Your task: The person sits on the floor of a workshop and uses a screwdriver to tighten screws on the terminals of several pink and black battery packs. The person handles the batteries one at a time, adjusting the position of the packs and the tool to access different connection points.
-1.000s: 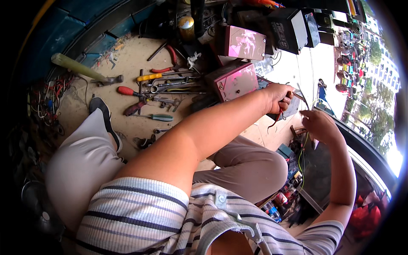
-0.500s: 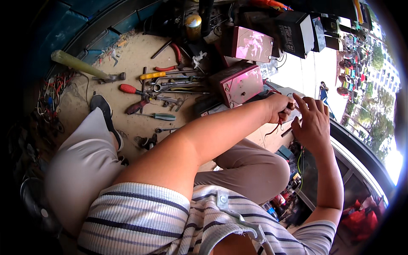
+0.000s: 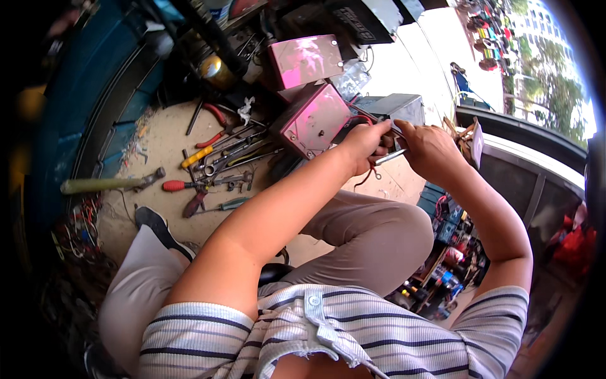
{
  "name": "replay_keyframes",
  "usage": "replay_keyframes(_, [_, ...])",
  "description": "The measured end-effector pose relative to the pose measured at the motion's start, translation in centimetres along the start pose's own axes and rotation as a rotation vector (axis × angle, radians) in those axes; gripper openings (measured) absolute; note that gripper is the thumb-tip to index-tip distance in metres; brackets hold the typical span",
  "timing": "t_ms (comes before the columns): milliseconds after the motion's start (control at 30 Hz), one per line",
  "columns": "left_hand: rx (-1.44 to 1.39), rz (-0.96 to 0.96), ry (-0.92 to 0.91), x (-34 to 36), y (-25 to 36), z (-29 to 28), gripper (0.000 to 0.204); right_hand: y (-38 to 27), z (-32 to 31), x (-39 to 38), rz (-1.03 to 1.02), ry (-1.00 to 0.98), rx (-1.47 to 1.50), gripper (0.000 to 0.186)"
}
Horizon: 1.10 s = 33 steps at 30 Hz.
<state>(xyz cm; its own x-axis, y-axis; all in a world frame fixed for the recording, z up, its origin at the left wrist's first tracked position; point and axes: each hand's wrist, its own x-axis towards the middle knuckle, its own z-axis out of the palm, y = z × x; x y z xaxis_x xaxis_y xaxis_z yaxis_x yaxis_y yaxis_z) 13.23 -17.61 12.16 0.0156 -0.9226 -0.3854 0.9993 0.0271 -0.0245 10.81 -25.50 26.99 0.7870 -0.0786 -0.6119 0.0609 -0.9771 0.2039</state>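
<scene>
My left hand (image 3: 365, 145) and my right hand (image 3: 429, 150) meet above my knee, both closed around a small metal part (image 3: 392, 140) with thin wires hanging from it. A slim shiny metal tool (image 3: 390, 156) pokes out between the two hands. Just behind the hands stands a grey metal box (image 3: 398, 107), and to its left a pink-tinted metal case (image 3: 310, 120) with red wires. What exactly the fingers pinch is hidden by the hands.
Several hand tools lie on the sandy floor: red-handled pliers (image 3: 213, 136), a red screwdriver (image 3: 180, 185), wrenches (image 3: 233, 158), a hammer (image 3: 110, 184). A second pink panel (image 3: 306, 60) leans at the back. My black shoe (image 3: 158, 227) rests at the left; boxes of small parts (image 3: 442, 278) sit at the right.
My right hand has come in from the right and joined the left hand on the small part. The view has tilted, so the tools and cases sit lower in the picture.
</scene>
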Motion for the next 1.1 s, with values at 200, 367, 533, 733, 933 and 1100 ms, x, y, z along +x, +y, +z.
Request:
replay_keyframes(200, [0.119, -0.004, 0.177, -0.1, -0.5, -3.1, 0.023, 0.7, 0.6, -1.5, 0.106, -0.001, 0.175, 0.025])
replay_keyframes(367, [0.242, 0.036, 0.286, -0.1, -1.3, -3.3, 0.021, 1.5, 1.0, -3.0, 0.138, 0.098, 0.228, 0.017])
replay_keyframes(533, [0.446, 0.152, 0.374, -0.1, -1.5, -3.6, 0.021, 2.2, 0.4, -3.5, 0.123, 0.247, 0.406, 0.018])
replay_keyframes(733, [0.659, 0.254, 0.493, 1.1, -2.5, -5.8, 0.021, 2.5, -1.1, -1.1, 0.214, 0.112, 0.638, 0.019])
replay_keyframes(933, [0.791, 0.321, 0.427, 1.5, -2.7, -7.4, 0.022, 3.5, 0.6, 1.2, 0.136, 0.194, 0.583, 0.023])
replay_keyframes(1100, [0.832, 0.312, 0.437, 1.6, -2.6, -7.4, 0.024, 3.4, 0.0, 2.0, 0.244, 0.114, 0.645, 0.022])
